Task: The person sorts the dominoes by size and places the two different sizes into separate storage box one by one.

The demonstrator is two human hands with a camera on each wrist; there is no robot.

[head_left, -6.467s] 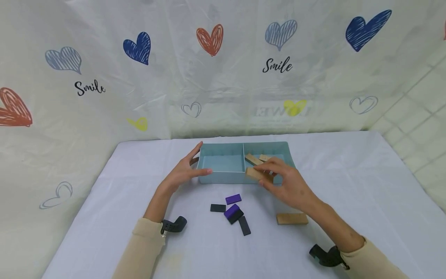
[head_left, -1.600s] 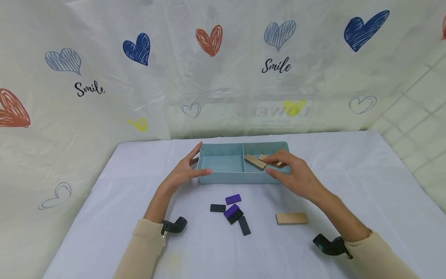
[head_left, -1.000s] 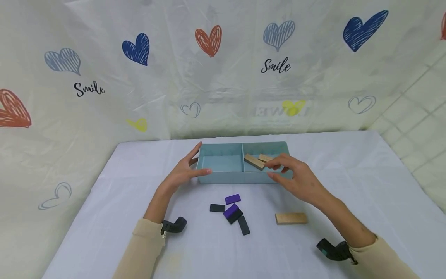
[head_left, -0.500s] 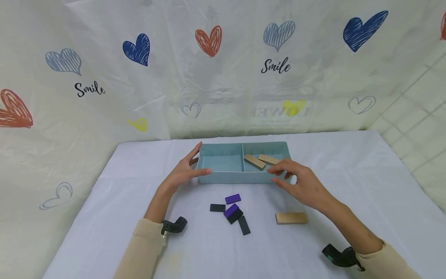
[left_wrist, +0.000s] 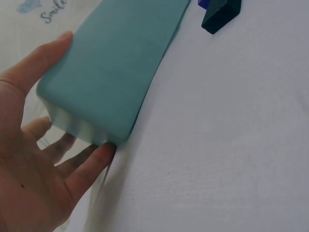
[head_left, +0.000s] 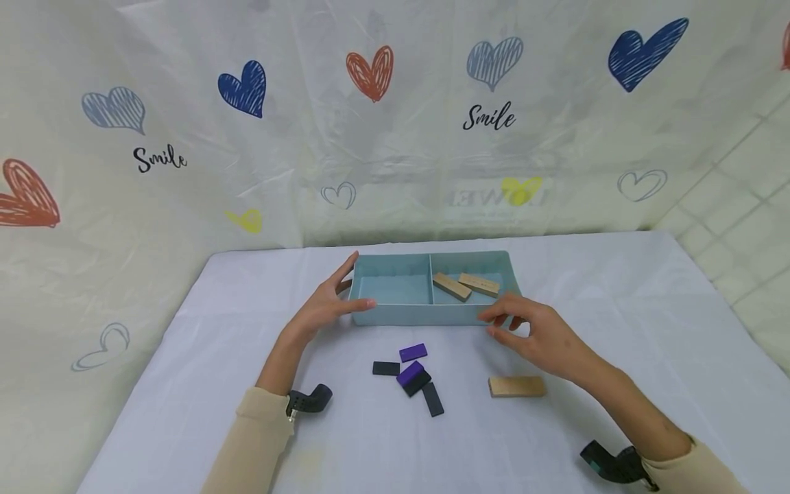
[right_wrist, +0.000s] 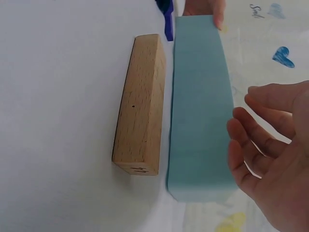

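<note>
**A:** ok so what's where right now?

**B:** The light blue tray [head_left: 426, 313] sits toward the back middle of the white tablecloth [head_left: 185, 384], with a divider splitting it into a left and a right compartment. Two wooden blocks [head_left: 465, 285] lie flat in the right compartment, side by side and angled a bit. As far as I can see, the left one has nothing in it.

**A:** and the hands?

**B:** The left hand [head_left: 324, 309] is on the tray's left end: thumb on the front corner, fingers straight along the end wall. The left wrist view shows it well, the palm wide open with the fingertips [left_wrist: 96, 157] against the tray's short side. It's bracing the tray, not curled round it.

**A:** right one?

**B:** The right hand [head_left: 537, 333] hovers just off the tray's front right corner. Its fingers are loosely bent and spread, holding nothing. In the right wrist view there's a clear gap between the fingers [right_wrist: 251, 140] and the tray wall.

**A:** other stuff on the table?

**B:** A third wooden block [head_left: 517, 386] lies flat on the cloth, near the right hand on its near side. Left of that, in front of the tray, sits a small cluster of flat tiles: two purple tiles [head_left: 412, 353] and three black tiles [head_left: 433, 399], a few touching or overlapping. Behind it all hangs a plastic sheet [head_left: 247, 137] printed with hearts and "Smile".
</note>
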